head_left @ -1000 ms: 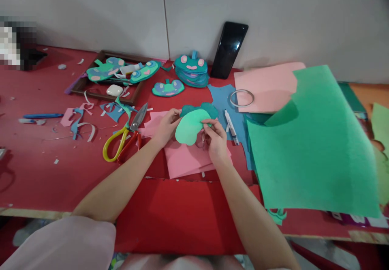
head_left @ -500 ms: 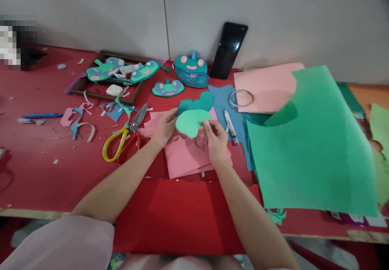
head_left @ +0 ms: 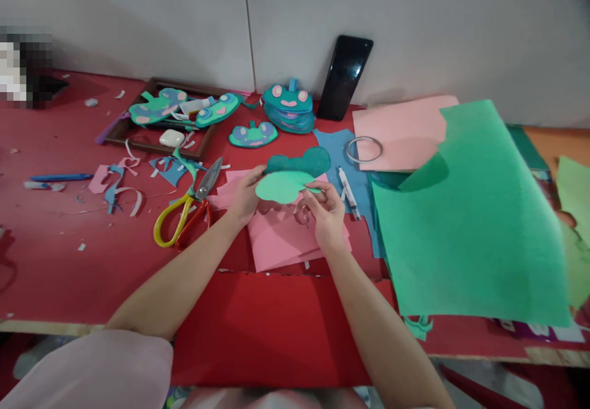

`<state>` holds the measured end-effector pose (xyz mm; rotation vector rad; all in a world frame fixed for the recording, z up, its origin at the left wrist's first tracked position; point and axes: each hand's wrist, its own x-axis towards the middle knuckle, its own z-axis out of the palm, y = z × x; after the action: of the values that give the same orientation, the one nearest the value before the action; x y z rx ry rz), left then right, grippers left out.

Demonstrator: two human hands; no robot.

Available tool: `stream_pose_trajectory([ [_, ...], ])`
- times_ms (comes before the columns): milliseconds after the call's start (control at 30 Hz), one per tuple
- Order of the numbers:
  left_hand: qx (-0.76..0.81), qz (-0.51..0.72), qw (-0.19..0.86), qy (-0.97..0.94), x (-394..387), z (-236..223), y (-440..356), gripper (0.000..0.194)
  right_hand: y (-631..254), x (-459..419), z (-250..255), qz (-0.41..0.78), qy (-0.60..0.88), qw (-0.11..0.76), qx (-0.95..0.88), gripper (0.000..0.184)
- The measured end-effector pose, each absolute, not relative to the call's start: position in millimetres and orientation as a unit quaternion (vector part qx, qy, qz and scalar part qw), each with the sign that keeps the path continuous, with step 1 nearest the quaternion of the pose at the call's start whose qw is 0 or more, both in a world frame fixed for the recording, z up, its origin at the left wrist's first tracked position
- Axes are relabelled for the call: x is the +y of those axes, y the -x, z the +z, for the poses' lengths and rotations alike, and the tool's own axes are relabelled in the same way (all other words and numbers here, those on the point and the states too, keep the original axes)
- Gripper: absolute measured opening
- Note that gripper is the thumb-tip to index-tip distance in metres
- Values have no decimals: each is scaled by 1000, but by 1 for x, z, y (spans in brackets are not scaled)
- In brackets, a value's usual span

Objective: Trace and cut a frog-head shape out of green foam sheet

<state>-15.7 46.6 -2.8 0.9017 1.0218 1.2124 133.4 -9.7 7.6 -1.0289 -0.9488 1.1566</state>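
Above the table's pink sheets (head_left: 281, 246), two cutouts overlap between my hands. The nearer one is a light green cutout (head_left: 282, 186) with rounded lobes, and my right hand (head_left: 326, 212) pinches its right end. Behind it shows a dark green cutout (head_left: 299, 162) with two rounded bumps along the top. My left hand (head_left: 246, 194) is closed at the left edges of the pieces and appears to grip the dark green one; its fingertips are partly hidden. Scissors (head_left: 196, 203) with one yellow and one red handle lie left of my left hand. Right of my right hand lies a white marker (head_left: 349, 194).
A wooden tray (head_left: 157, 147) holds frog-face pieces, and more frog faces (head_left: 288, 105) sit beside it. A black phone (head_left: 345, 77) leans on the wall. A large green sheet (head_left: 474, 231), a ring (head_left: 364, 149) and blue felt-like material (head_left: 334, 142) lie to the right. Scraps (head_left: 113, 182) litter the left.
The light green cutout has tipped flatter and shifted slightly left. More of the dark green cutout shows behind it than a second ago. Both hands keep their places on the pieces.
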Motion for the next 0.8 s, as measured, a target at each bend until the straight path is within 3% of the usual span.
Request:
stream_pose_trajectory([
  [500,447,492,595,-451,52,-16,19,27,-134,-6,8,371,602,587,-395,24],
  [700,410,529,633,-390,50,-6,17,15,-143,-6,5,170,645,590,-454,22],
  [800,405,537,651,-352,50,-1,16,17,-146,-4,2,158,626,633,-427,18],
])
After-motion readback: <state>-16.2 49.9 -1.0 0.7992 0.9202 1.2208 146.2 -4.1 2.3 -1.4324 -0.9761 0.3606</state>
